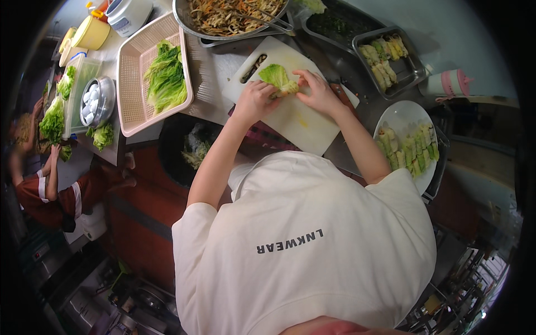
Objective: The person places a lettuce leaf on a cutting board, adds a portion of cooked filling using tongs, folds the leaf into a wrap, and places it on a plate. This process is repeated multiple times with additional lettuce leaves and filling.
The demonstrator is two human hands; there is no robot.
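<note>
On a white cutting board (302, 131) lies a green cabbage leaf (273, 72), its near part folded into a small pale roll. My left hand (257, 100) grips the roll's left end with bent fingers. At the other end, my right hand (319, 95) pinches the same leaf between thumb and fingers. What is wrapped inside is mostly hidden. A knife with a brown handle (344, 96) rests by the board's right side, partly behind my right forearm.
Beyond the board stands a metal bowl of shredded filling (234, 15). A pink basket (126, 84) of leaves is at left, near a bowl of white eggs (104, 116). Finished rolls fill a white plate (385, 120) and a metal tray (411, 75) at right. Another person (56, 190) works far left.
</note>
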